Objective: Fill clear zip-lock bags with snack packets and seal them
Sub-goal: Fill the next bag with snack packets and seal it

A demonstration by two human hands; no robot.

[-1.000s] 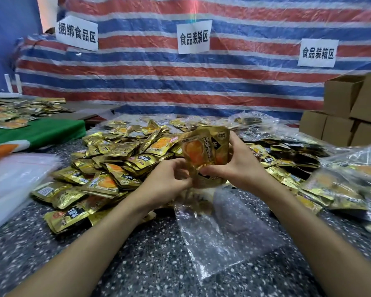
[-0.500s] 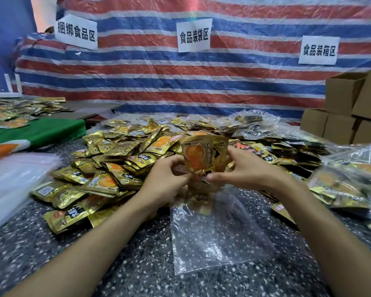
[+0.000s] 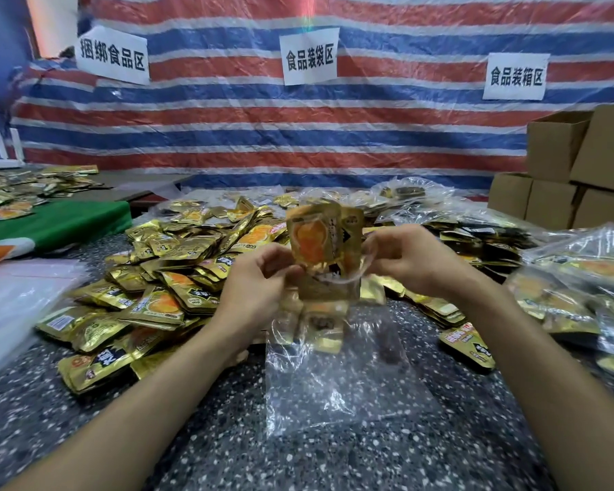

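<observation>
Lying flat on the speckled table (image 3: 139, 437), nearest of all, is the lower part of a clear bag (image 3: 334, 391). Its upper part rises toward the hands. Gold shapes show through the film there, but I cannot tell whether they are inside it or behind it.

Both forearms reach in from the bottom corners. The left hand (image 3: 259, 281) has its fingers curled and grips the left side of the bag's mouth, right beside the lower edge of the packets (image 3: 312, 239). Whether it pinches a packet too I cannot tell. The right hand (image 3: 412, 256) also has curled fingers. It pinches the right side of the mouth and draws the film outward so the opening gapes. The packets stand upright between the hands as a small bunch, their lower part inside the mouth and their upper part sticking out above it.

Behind and to the left of the hands spreads a pile (image 3: 178, 278) of loose gold packets. Filled bags (image 3: 578, 278) lie to the right, and a pale stack (image 3: 18, 306) of flat plastic lies at the left edge. Farther left is a green cloth (image 3: 57, 225). Cardboard boxes (image 3: 560, 150) are stacked at the far right. A striped tarp (image 3: 245, 136) hangs at the back, with three paper signs (image 3: 310, 56) on it.
</observation>
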